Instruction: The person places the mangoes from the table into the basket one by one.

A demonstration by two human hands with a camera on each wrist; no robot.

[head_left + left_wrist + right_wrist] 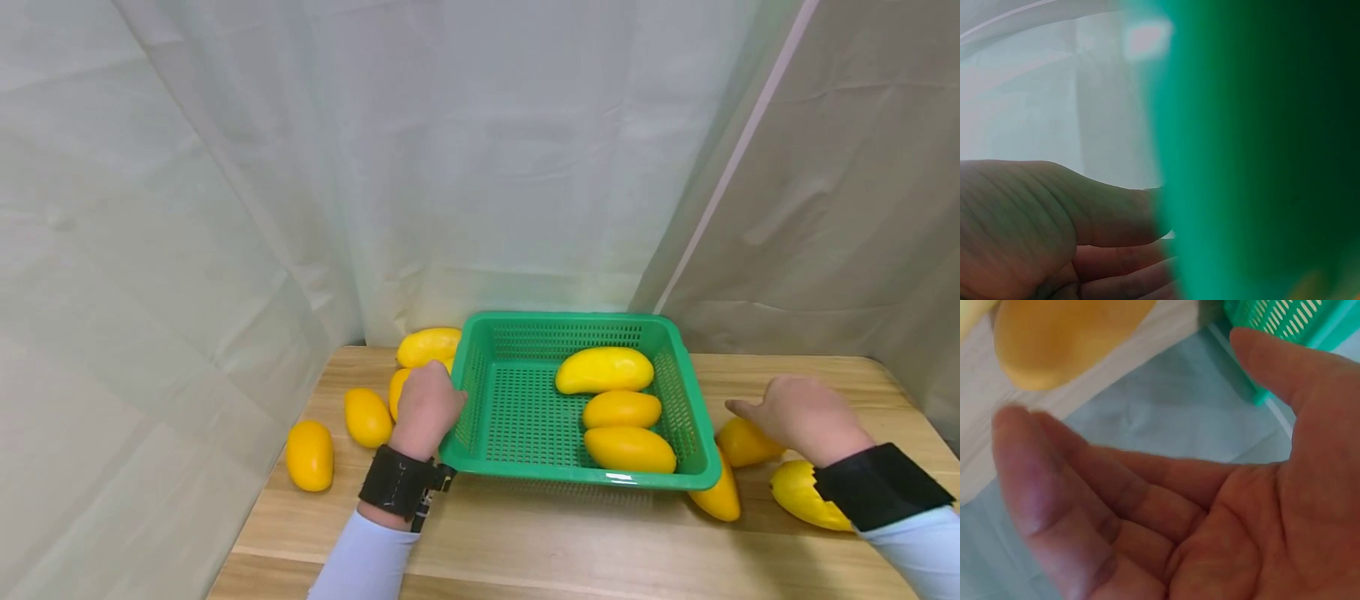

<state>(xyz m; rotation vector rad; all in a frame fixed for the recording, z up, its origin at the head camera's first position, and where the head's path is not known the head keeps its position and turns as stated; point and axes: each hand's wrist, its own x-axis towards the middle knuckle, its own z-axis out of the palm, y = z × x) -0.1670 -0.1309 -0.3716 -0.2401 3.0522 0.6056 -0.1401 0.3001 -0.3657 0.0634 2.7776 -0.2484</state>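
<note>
A green plastic basket has three yellow mangoes in its right half, including one long, pale mango. At the basket's left side, my left hand grips the rim, its thumb lying over the edge. The left wrist view shows the thumb against the blurred green wall, which hides the fingertips. My right hand hovers right of the basket, just over a mango. In the right wrist view its fingers are loosely bent, thumb spread, the palm holding nothing.
Left of the basket lie several mangoes, such as one mango near the table's left edge. To the right are a mango against the basket and a ridged yellow fruit. Pale curtains hang behind the wooden table.
</note>
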